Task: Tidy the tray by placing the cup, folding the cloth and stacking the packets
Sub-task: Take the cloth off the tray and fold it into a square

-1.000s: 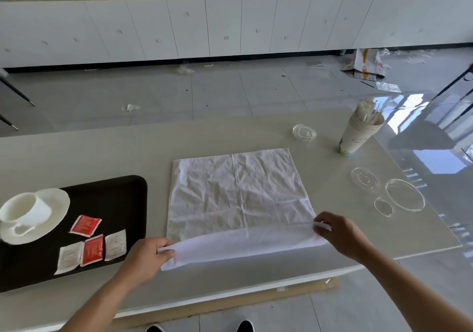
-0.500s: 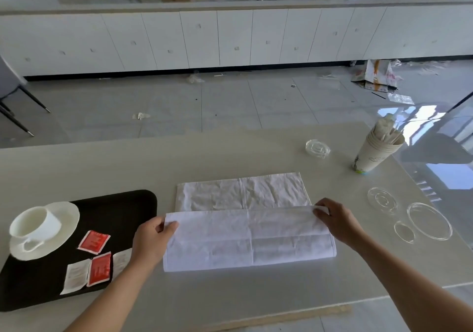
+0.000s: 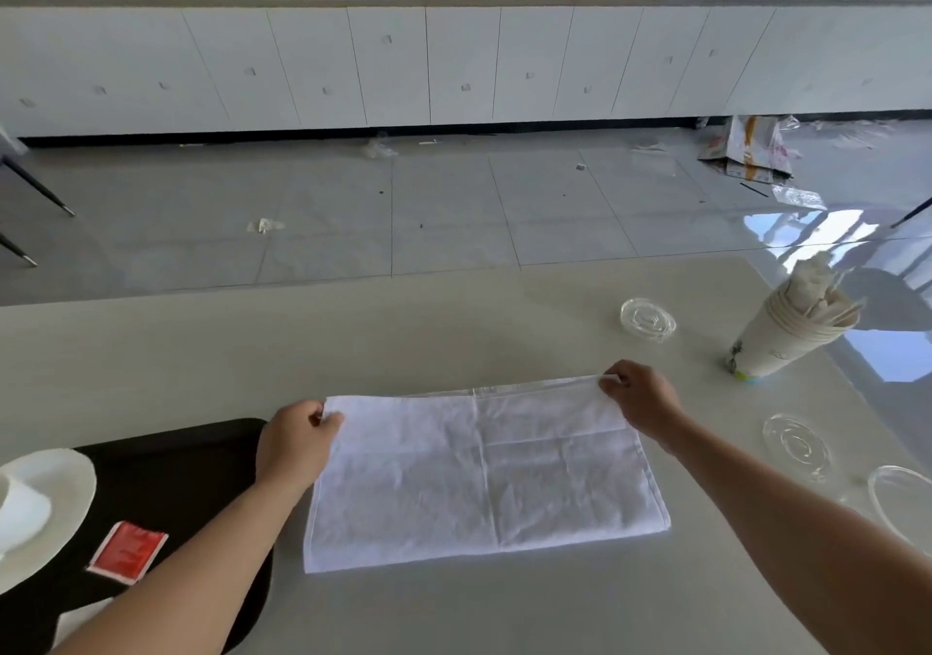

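A white cloth lies folded in half on the pale table, its doubled edge at the far side. My left hand pinches its far left corner and my right hand pinches its far right corner. At the left a black tray holds a white saucer with a white cup on it, cut off by the frame edge. A red packet lies on the tray beside my left forearm, and a white packet shows partly below it. Other packets are hidden.
A stack of paper cups stuffed with paper stands at the right. Clear plastic lids lie around it: one lid behind the cloth, another lid and a larger lid by my right forearm. The table's far edge borders open floor.
Both hands carried the near edge of the cloth away from me and laid it on the far edge, folding it in half. The view moved closer to the table.
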Tool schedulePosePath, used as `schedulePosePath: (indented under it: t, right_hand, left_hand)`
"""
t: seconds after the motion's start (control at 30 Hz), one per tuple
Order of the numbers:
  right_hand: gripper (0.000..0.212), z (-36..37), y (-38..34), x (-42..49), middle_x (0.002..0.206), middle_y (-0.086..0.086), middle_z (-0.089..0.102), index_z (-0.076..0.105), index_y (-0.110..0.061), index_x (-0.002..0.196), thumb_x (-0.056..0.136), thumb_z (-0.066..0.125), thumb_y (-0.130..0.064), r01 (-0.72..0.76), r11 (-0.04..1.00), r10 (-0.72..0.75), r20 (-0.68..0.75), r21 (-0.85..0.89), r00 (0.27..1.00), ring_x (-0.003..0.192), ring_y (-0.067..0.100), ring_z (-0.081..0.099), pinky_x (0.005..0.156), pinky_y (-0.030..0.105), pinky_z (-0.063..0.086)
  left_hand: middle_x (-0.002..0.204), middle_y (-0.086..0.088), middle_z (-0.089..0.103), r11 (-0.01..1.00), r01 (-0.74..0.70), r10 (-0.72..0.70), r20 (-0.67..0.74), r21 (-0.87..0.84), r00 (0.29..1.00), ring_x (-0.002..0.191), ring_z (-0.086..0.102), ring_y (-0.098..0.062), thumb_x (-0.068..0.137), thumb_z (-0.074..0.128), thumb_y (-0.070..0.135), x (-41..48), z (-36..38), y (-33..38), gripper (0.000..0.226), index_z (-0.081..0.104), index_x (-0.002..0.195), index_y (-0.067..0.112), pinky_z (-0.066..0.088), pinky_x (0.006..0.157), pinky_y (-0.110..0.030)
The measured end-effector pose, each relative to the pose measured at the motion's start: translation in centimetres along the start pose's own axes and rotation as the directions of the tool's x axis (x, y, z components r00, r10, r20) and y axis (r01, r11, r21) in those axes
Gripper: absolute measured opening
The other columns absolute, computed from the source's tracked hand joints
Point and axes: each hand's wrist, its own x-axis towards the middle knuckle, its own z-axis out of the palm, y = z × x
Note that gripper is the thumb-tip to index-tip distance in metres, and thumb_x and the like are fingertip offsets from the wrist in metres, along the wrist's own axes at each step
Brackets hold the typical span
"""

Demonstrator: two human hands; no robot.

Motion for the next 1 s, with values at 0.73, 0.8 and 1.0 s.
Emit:
schedulePosePath:
  t: [0.73,0.8,1.0]
  right_hand:
    - [0.024,2.8,0.3,1.4,0.107,0.009,0.062,0.06,-0.014,0.104,0.09,0.064,-0.033,-0.033,0.997,0.014,-0.263,-0.068,0.965,0.096,0.032,0.057,0.074,0.038,0.046]
    - [0.03,3.3,-0.1,-0.6,0.119,0.012,0.058,0.06,-0.01,0.113,0.089,0.066,-0.027,0.086,0.988,-0.13,-0.387,-0.129,0.913,0.106,0.036,0.051,0.086,0.043,0.046]
    - [0.053,10.5,-5.4,-9.7,0.157,-0.001,0.035,0.046,-0.02,0.143,0.097,0.048,-0.047,0.476,0.81,-0.528,-0.075,-0.342,0.846,0.146,0.024,0.026,0.117,0.042,0.021]
  left_hand:
    - [0.109,-0.019,0.051,0.936,-0.115,0.176,-0.157,0.333,0.972,0.092,0.052,-0.04,0.072,0.071,0.006,-0.1,4.0,2.1,0.045,0.055,0.114,0.007,0.047,0.061,-0.042]
    - [0.114,-0.019,0.055,0.926,-0.213,0.27,-0.153,0.31,0.951,0.102,0.052,-0.042,0.069,0.074,0.008,-1.8,4.7,3.1,0.048,0.061,0.115,0.009,0.049,0.074,-0.048]
    - [0.157,-0.015,0.024,0.785,-0.394,0.379,0.133,0.477,0.916,0.147,0.015,-0.036,0.092,0.034,0.053,-7.3,7.8,1.0,0.06,0.036,0.146,0.026,0.016,0.116,-0.058]
